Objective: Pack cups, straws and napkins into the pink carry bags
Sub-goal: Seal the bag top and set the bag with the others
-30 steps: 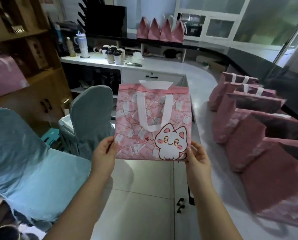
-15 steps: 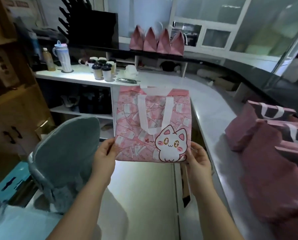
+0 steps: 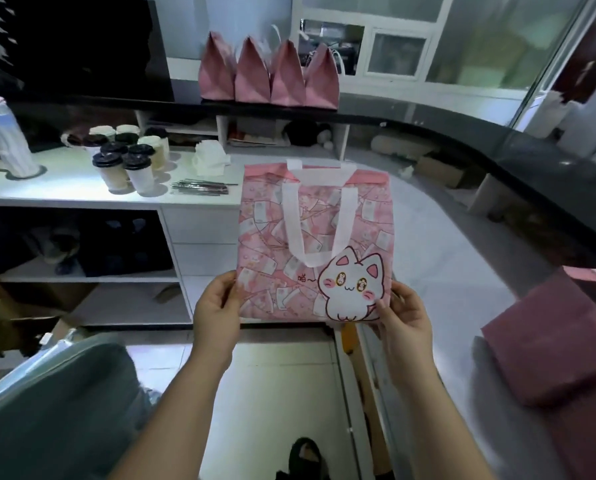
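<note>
While both hands hold it up in the middle of the frame, the bag (image 3: 315,244) hangs flat and upright, its printed front facing the camera. Its white handle lies folded down over the front, and a white cat is printed at its lower right. The left hand (image 3: 217,306) has its grip narrow on the bag's lower left corner, thumb on the front and fingers behind. The right hand (image 3: 405,317) pinches the lower right corner the same way, thumb lying on the cat print.

Behind the bag, at centre left, a white bench (image 3: 64,185) carries the cups (image 3: 127,161), a tight cluster, most with black lids. Just right of them sits a white pile of napkins (image 3: 210,162). In front of the pile the straws (image 3: 199,187) lie flat in a bundle, near the bag's upper left corner. A pale tumbler (image 3: 2,140) stands at the left edge.

At top centre four pink bags (image 3: 269,74) stand side by side, touching, on a dark ledge. Another pink bag (image 3: 549,341) lies at the right edge. A grey chair (image 3: 57,393) fills the lower left.
</note>
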Tool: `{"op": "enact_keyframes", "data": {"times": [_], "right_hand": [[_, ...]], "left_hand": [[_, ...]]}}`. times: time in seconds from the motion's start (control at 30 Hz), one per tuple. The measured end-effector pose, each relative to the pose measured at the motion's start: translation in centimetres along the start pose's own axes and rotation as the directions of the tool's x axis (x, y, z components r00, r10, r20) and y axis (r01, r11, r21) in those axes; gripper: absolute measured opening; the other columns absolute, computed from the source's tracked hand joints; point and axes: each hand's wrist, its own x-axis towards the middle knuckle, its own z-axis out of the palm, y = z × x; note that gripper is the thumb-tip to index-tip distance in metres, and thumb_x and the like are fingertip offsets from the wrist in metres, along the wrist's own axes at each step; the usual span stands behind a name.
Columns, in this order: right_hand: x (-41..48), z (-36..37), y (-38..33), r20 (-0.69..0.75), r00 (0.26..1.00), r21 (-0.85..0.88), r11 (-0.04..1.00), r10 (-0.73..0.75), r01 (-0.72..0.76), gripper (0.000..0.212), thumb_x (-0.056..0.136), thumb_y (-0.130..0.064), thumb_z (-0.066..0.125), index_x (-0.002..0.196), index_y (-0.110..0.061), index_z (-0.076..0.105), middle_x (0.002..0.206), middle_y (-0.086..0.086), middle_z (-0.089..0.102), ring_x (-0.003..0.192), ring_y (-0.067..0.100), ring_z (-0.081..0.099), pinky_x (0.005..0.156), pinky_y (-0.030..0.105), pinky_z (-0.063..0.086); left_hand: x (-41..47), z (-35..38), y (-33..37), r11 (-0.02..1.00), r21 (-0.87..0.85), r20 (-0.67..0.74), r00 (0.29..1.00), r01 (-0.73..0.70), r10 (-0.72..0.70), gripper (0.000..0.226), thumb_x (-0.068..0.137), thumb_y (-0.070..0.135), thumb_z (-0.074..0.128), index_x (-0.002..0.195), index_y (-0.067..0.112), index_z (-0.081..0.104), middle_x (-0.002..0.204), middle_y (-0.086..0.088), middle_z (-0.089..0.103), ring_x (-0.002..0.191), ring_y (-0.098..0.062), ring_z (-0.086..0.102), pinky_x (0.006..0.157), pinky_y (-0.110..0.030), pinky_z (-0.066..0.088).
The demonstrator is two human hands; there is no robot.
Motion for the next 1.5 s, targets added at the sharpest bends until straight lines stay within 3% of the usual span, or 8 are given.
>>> {"op": "enact_keyframes", "data": {"times": [0.23, 0.6, 0.83, 1.0, 1.23, 1.33, 1.4, 1.5], "right_hand": [[17.4, 3.9, 0.9, 0.011, 1.000, -0.006, 1.000, -0.012, 0.012, 0.033, 0.086, 0.002, 0.062, 0.118, -0.001, 0.055, 0.112, 0.020, 0.068, 0.109, 0.038, 0.063, 0.097, 0.060, 0.046], [38.8, 12.2, 4.7, 0.144, 0.989, -0.020, 1.000, 0.015, -0.012, 0.029, 0.084, -0.004, 0.067, 0.101, -0.028, 0.070, 0.106, 0.012, 0.072, 0.099, 0.025, 0.069, 0.074, 0.027, 0.057], [48.8, 17.8, 6.7, -0.008, 0.999, -0.003, 0.999, -0.040, 0.040, 0.026, 0.087, 0.008, 0.059, 0.109, -0.005, 0.061, 0.101, 0.017, 0.070, 0.090, 0.030, 0.066, 0.068, 0.032, 0.058], [55.0, 20.4, 4.9, -0.153, 0.980, -0.039, 0.992, -0.124, 0.120, 0.027, 0.084, 0.015, 0.058, 0.102, -0.004, 0.064, 0.092, 0.010, 0.072, 0.082, 0.025, 0.064, 0.054, 0.024, 0.051], [64.2, 21.0, 0.2, -0.283, 0.892, -0.274, 0.921, -0.352, 0.276, 0.028, 0.081, 0.000, 0.073, 0.106, -0.013, 0.066, 0.104, 0.005, 0.072, 0.096, 0.021, 0.068, 0.084, 0.036, 0.058], [70.6, 20.4, -1.8, -0.296, 0.830, -0.731, 0.671, -0.472, 0.121, 0.053, 0.088, -0.009, 0.065, 0.138, -0.018, 0.050, 0.141, 0.004, 0.050, 0.129, 0.024, 0.046, 0.108, 0.044, 0.041], [74.5, 20.7, -2.8, -0.236, 0.880, -0.845, 0.534, -0.413, 0.025, 0.072, 0.090, -0.021, 0.064, 0.151, -0.025, 0.027, 0.159, 0.005, 0.019, 0.143, 0.031, 0.021, 0.116, 0.051, 0.024], [78.6, 21.6, -3.2, -0.032, 0.975, -0.616, 0.773, -0.219, 0.153, 0.073, 0.091, -0.033, 0.064, 0.150, -0.039, 0.022, 0.160, 0.001, 0.017, 0.141, 0.027, 0.030, 0.111, 0.053, 0.034]], "left_hand": [[16.5, 7.2, -1.4, 1.000, 0.008, -0.023, 1.000, -0.019, 0.019, 0.020, 0.095, 0.020, 0.061, 0.112, 0.028, 0.066, 0.108, 0.010, 0.072, 0.104, -0.010, 0.066, 0.092, -0.034, 0.052], [36.9, 11.5, -2.0, 1.000, -0.023, -0.047, 0.999, -0.007, 0.006, 0.021, 0.094, 0.011, 0.060, 0.108, 0.026, 0.066, 0.107, 0.006, 0.072, 0.100, -0.009, 0.068, 0.085, -0.028, 0.053], [50.7, 14.3, -2.4, 1.000, -0.001, 0.074, 0.997, -0.018, 0.018, 0.021, 0.094, 0.017, 0.061, 0.103, 0.035, 0.067, 0.106, 0.008, 0.072, 0.101, -0.014, 0.068, 0.085, -0.036, 0.054], [59.8, 18.1, -0.8, 0.999, -0.027, 0.257, 0.965, -0.045, 0.051, 0.029, 0.094, 0.011, 0.059, 0.099, 0.039, 0.066, 0.101, 0.003, 0.072, 0.088, -0.014, 0.071, 0.065, -0.025, 0.055], [68.4, 28.7, 2.0, 0.990, -0.123, 0.368, 0.923, -0.074, 0.114, 0.028, 0.095, 0.005, 0.055, 0.098, 0.033, 0.063, 0.099, 0.008, 0.071, 0.092, -0.013, 0.067, 0.078, -0.034, 0.054], [70.3, 35.1, 2.9, 0.978, -0.150, 0.327, 0.926, -0.148, 0.190, 0.025, 0.094, 0.007, 0.058, 0.098, 0.032, 0.061, 0.100, 0.005, 0.069, 0.092, -0.010, 0.065, 0.081, -0.023, 0.051], [70.7, 39.5, 3.2, 0.966, -0.159, 0.312, 0.918, -0.203, 0.245, 0.028, 0.093, 0.006, 0.059, 0.092, 0.034, 0.060, 0.095, 0.011, 0.067, 0.085, 0.001, 0.062, 0.078, -0.014, 0.048], [70.7, 45.8, 3.1, 0.948, -0.140, 0.315, 0.894, -0.287, 0.318, 0.028, 0.092, 0.003, 0.058, 0.089, 0.030, 0.060, 0.085, 0.015, 0.065, 0.074, 0.011, 0.058, 0.070, -0.008, 0.045]]}}
